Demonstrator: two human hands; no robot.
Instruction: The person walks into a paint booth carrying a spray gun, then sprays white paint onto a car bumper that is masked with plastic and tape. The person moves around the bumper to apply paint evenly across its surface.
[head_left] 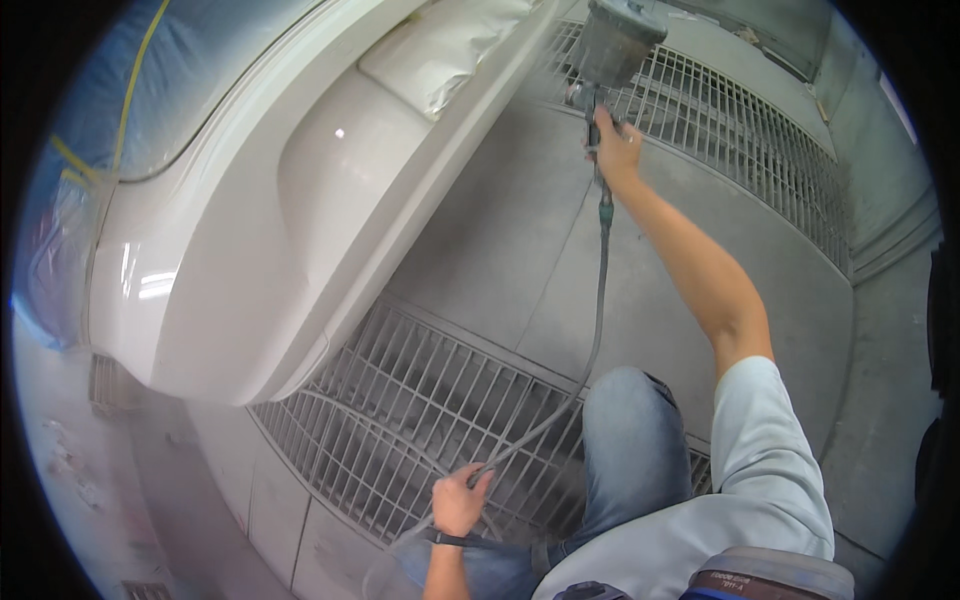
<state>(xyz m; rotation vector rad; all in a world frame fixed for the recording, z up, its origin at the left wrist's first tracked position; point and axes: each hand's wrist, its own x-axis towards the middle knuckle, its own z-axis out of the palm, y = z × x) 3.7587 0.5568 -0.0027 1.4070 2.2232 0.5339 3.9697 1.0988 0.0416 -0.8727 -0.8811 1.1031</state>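
Note:
My right hand [616, 152], stretched far forward, is closed around the handle of a spray gun [594, 118]. A grey paint cup [615, 50] sits on top of the gun. From the green fitting at the handle's bottom a grey air hose [601, 290] hangs down and curves back toward me. My left hand [461, 498], low in the middle, is closed around that hose above the floor grating. To the left of the gun stands a glossy white car body panel [230, 230] with a recessed door opening. The gun's nozzle and trigger are hard to make out.
Blue masking film [215, 45] with yellow tape covers the car at upper left. Wrinkled white masking [450, 50] lines the opening. Metal floor gratings [430, 400] cross the grey floor [520, 220]. A wall [890, 170] runs along the right. My bent knee [630, 430] is below.

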